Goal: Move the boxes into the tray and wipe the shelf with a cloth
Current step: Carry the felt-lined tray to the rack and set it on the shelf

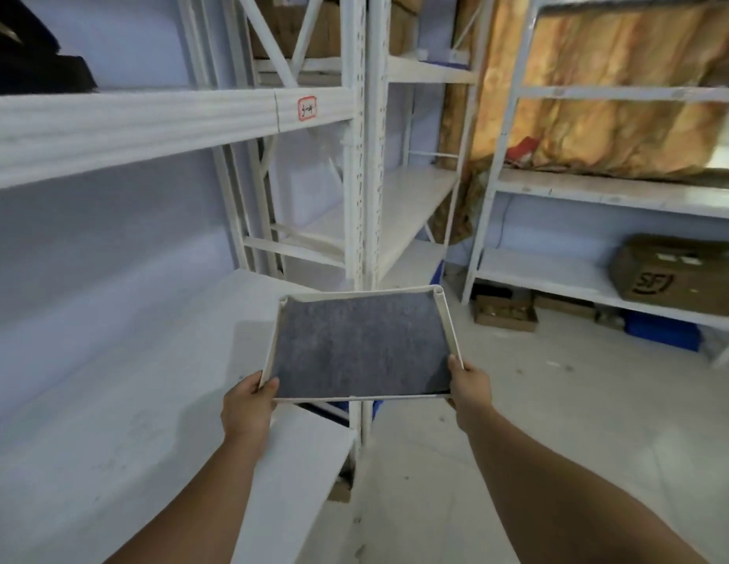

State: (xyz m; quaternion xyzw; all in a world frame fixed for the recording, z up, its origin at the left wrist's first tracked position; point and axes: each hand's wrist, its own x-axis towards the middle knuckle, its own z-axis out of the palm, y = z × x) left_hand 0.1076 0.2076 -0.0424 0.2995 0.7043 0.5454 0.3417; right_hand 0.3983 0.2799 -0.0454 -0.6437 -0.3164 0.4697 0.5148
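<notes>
My left hand point(249, 400) and right hand point(470, 394) grip the near corners of the tray point(450, 319). It is held above the right end of the shelf point(131, 400), long axis crosswise. Left hand is nearer the shelf.

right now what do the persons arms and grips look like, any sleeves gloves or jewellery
Both arms are uncovered: the left forearm and right forearm show no sleeve or cuff anywhere in view. The left grip and right grip are bare hands with no gloves. No watch, bracelet, ring or marking is visible on either side.
</notes>
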